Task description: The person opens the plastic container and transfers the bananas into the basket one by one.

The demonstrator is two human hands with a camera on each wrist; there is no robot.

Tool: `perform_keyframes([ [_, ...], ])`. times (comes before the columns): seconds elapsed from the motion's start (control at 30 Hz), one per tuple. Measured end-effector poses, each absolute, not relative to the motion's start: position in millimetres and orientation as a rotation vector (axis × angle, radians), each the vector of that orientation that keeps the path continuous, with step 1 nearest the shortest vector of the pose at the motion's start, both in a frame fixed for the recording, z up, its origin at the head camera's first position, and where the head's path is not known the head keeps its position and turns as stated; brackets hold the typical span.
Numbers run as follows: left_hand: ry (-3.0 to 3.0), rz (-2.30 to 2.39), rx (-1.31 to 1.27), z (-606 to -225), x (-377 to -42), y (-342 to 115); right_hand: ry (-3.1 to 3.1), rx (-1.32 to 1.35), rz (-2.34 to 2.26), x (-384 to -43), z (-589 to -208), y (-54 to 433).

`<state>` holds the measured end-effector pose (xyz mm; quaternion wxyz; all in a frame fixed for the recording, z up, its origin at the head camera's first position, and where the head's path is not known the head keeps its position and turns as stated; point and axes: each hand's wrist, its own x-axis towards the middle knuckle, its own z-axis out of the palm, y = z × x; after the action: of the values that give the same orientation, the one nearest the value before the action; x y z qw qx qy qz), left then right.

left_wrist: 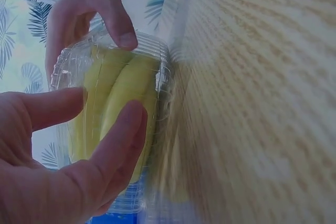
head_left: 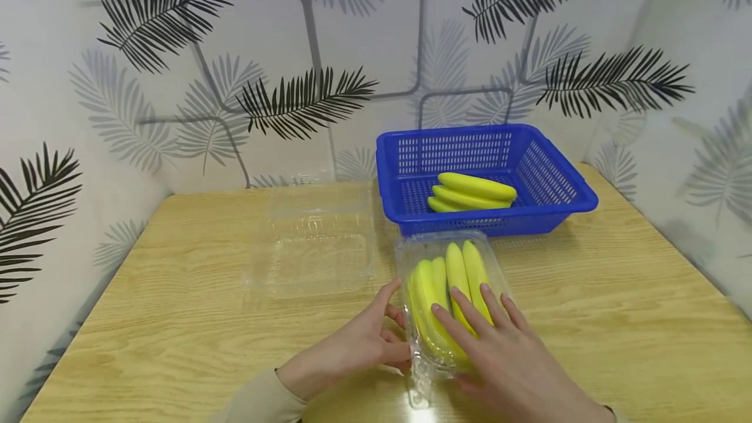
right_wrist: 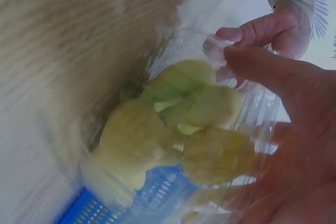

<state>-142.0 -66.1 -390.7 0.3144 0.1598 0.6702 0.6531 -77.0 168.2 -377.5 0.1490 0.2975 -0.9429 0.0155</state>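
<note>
A clear plastic clamshell box lies on the table with several yellow bananas inside, its cover over them. My right hand rests across the top with its fingers straight and spread; its thumb is by the near end in the left wrist view. At the box's left side is my left hand, thumb and fingers apart and loosely bent beside the wall. In the left wrist view, the left fingers are close to the side of the box; whether they all touch it I cannot tell.
A blue plastic basket stands just behind the box, holding several more bananas. Another clear clamshell box lies unfolded on the wooden table to the left. Leaf-patterned walls rise at the back and sides.
</note>
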Motion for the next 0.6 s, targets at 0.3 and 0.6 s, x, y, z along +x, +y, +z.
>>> perform_keyframes([
  [0.3, 1.815, 1.696, 0.431, -391, -143, -66, -2.541, 0.971, -0.014, -82, -380, 175],
  [0.6, 1.785, 1.719, 0.428, -390, -144, -65, -2.644, 1.009, 0.021, -84, -373, 179],
])
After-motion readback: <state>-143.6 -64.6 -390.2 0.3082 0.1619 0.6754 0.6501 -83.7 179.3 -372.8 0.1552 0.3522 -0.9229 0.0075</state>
